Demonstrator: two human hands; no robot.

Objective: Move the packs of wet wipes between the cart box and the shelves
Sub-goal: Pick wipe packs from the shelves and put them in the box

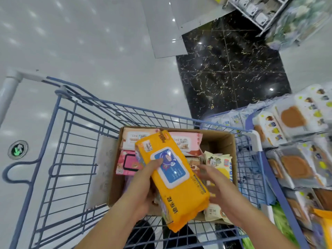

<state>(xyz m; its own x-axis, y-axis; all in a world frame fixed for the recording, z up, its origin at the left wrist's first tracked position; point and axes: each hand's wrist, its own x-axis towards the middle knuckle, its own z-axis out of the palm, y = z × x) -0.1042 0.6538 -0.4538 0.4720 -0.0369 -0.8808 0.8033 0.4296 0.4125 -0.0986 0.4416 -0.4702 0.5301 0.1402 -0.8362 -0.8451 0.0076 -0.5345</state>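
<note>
Floor [89, 42] of glossy white tile surrounds the cart [75, 141]; left grip [143, 187] holds an orange pack [181, 196], right grip [219, 191] spread loose

**Shop aisle seen from a stocking cart**

Through the head camera I look down on a retail aisle. A blue wire shopping cart [75, 126] stands on glossy white floor tiles [89, 42] dotted with reflected ceiling lights, next to a patch of black marble tiles [233, 69]. On my right, shelves [250, 120] carry packs of wet wipes [269, 126] in matching rows. A cardboard box [221, 141] in the cart holds assorted packs. The orange pack [179, 186] above it bears a barcode sticker [148, 146]. A round green arrow marker [18, 150] is set in the floor, and another stocked rack [260, 11] stands at top right.
</note>
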